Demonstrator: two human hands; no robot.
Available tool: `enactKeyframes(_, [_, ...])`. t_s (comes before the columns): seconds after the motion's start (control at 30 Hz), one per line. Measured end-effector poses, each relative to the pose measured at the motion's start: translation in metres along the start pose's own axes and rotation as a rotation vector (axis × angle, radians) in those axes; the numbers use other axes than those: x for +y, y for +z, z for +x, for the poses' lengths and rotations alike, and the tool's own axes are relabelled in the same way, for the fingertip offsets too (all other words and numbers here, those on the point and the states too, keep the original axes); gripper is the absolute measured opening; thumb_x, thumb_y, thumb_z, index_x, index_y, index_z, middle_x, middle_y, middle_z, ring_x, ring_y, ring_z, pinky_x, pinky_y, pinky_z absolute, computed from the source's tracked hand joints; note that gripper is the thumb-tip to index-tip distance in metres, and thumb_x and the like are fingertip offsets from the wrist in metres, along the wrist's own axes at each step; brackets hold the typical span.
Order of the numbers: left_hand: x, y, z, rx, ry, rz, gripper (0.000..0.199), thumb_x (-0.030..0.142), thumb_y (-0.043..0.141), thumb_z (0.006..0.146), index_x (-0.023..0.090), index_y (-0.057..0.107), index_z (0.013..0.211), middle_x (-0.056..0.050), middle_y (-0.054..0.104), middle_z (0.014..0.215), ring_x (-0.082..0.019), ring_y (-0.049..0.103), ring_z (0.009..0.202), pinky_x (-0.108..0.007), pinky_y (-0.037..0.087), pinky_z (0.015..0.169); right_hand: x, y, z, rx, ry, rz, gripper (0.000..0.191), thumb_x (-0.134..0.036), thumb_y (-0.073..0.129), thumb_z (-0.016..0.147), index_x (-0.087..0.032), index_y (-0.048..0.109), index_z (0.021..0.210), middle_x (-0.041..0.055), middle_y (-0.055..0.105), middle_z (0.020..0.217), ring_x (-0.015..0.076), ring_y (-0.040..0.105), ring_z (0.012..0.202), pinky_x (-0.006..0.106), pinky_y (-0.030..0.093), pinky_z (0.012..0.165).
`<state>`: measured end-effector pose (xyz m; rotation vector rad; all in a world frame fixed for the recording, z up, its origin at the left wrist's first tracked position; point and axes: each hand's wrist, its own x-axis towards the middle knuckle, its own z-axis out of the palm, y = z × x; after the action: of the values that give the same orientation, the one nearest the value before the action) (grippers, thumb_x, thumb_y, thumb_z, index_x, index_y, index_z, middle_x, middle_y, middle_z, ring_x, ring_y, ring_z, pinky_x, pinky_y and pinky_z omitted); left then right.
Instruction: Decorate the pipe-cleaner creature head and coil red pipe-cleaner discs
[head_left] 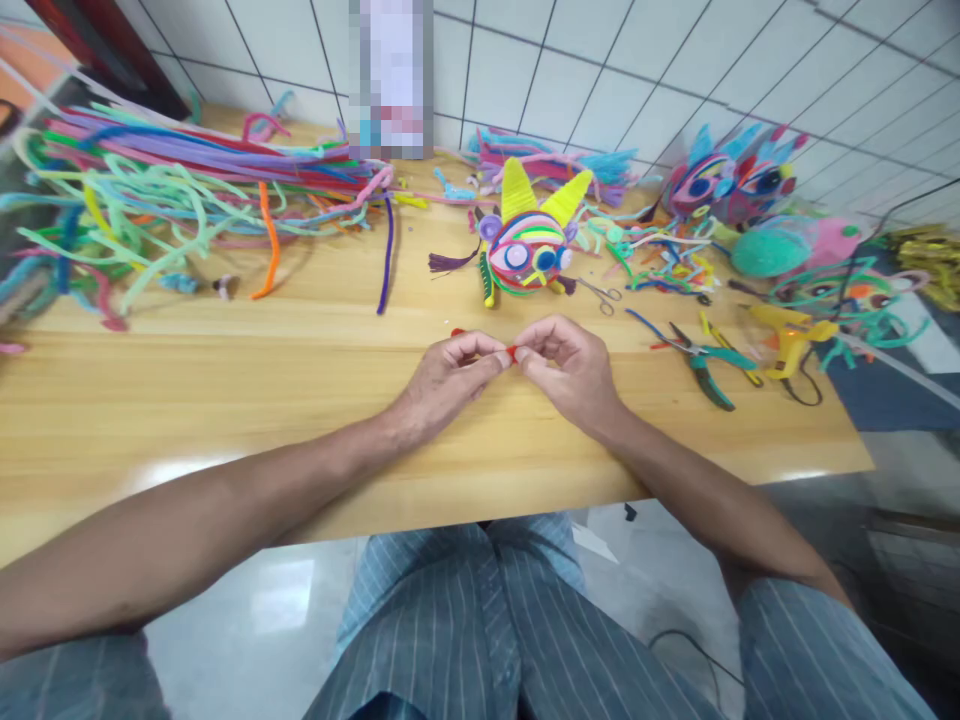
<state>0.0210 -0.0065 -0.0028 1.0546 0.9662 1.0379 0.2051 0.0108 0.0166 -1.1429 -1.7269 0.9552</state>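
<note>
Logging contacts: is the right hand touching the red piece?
Touching: the head view shows the right hand with the red piece against its thumb tip.

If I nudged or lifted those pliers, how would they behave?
The pliers probably wouldn't roll, lying with handles spread. Their metal-looking head suggests they're fairly heavy for their size. Lifted by one handle, the other may swing.

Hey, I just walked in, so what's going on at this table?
A person's left hand and right hand pinch a small red piece between them, over the wooden table. Beyond them sits a colourful mask with yellow ears. Pliers and a yellow glue gun lie to the right.
</note>
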Motion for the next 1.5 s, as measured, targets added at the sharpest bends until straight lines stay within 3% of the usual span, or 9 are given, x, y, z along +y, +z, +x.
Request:
enactKeyframes(0.23, [-0.008, -0.008, 0.004, 0.002, 0.151, 0.190, 0.024, 0.042, 0.078, 0.083, 0.017, 0.077, 0.085, 0.000, 0.067, 0.075, -0.012, 0.052, 0.068, -0.026, 0.041, 0.065, 0.004, 0.001, -0.002, -0.020, 0.018, 0.008, 0.004, -0.026, 0.070, 0.082, -0.023, 0.068, 0.083, -0.0008, 0.073, 0.075, 0.0141, 0.066, 0.066, 0.030, 0.058, 0.068])
enactKeyframes(0.47, [-0.004, -0.010, 0.007, -0.064, 0.039, 0.252, 0.030, 0.045, 0.078, 0.084, 0.017, 0.075, 0.091, 0.001, 0.065, 0.076, -0.011, 0.049, 0.066, -0.025, 0.038, 0.062, 0.007, -0.004, -0.002, -0.040, 0.020, 0.015, 0.007, -0.028, 0.071, 0.084, -0.023, 0.067, 0.087, -0.0010, 0.071, 0.077, 0.0136, 0.067, 0.069, 0.029, 0.057, 0.068])
enactKeyframes(0.63, [0.001, -0.009, 0.005, -0.078, 0.061, 0.237, 0.027, 0.043, 0.077, 0.087, 0.017, 0.073, 0.086, 0.000, 0.069, 0.078, -0.011, 0.052, 0.067, -0.025, 0.041, 0.065, 0.010, -0.008, -0.002, -0.079, 0.012, -0.008, 0.012, -0.026, 0.073, 0.084, -0.024, 0.065, 0.091, -0.0010, 0.072, 0.081, 0.0142, 0.067, 0.073, 0.029, 0.057, 0.071])
enactKeyframes(0.9, [0.000, -0.006, 0.001, -0.022, 0.054, 0.146, 0.023, 0.040, 0.079, 0.084, 0.017, 0.073, 0.084, 0.000, 0.071, 0.080, -0.013, 0.057, 0.072, -0.027, 0.046, 0.072, 0.013, -0.005, -0.006, -0.157, -0.015, 0.001, 0.011, -0.024, 0.068, 0.089, -0.024, 0.064, 0.100, -0.0010, 0.071, 0.086, 0.0147, 0.067, 0.077, 0.031, 0.056, 0.075])
enactKeyframes(1.1, [-0.003, -0.004, 0.004, 0.057, 0.050, 0.100, 0.020, 0.038, 0.079, 0.083, 0.019, 0.072, 0.082, 0.002, 0.066, 0.072, -0.013, 0.054, 0.068, -0.027, 0.046, 0.069, 0.018, -0.004, -0.007, -0.116, 0.074, 0.154, 0.027, -0.031, 0.074, 0.089, -0.025, 0.062, 0.112, 0.0004, 0.072, 0.097, 0.0158, 0.070, 0.089, 0.032, 0.056, 0.080])
enactKeyframes(1.3, [-0.005, -0.002, 0.003, 0.071, 0.107, 0.127, 0.018, 0.036, 0.078, 0.081, 0.018, 0.073, 0.081, 0.001, 0.065, 0.075, -0.013, 0.054, 0.070, -0.027, 0.045, 0.069, 0.015, 0.001, -0.004, -0.109, 0.079, 0.181, 0.016, -0.026, 0.072, 0.085, -0.024, 0.062, 0.097, -0.0027, 0.066, 0.082, 0.0135, 0.064, 0.075, 0.030, 0.052, 0.072])
enactKeyframes(1.5, [-0.005, -0.001, -0.001, 0.056, 0.117, 0.128, 0.018, 0.035, 0.078, 0.081, 0.018, 0.074, 0.080, -0.001, 0.070, 0.078, -0.014, 0.057, 0.074, -0.028, 0.048, 0.074, 0.010, 0.004, -0.004, -0.139, 0.005, 0.122, 0.012, -0.019, 0.063, 0.083, -0.023, 0.061, 0.093, -0.0032, 0.065, 0.081, 0.0127, 0.060, 0.073, 0.030, 0.050, 0.072])
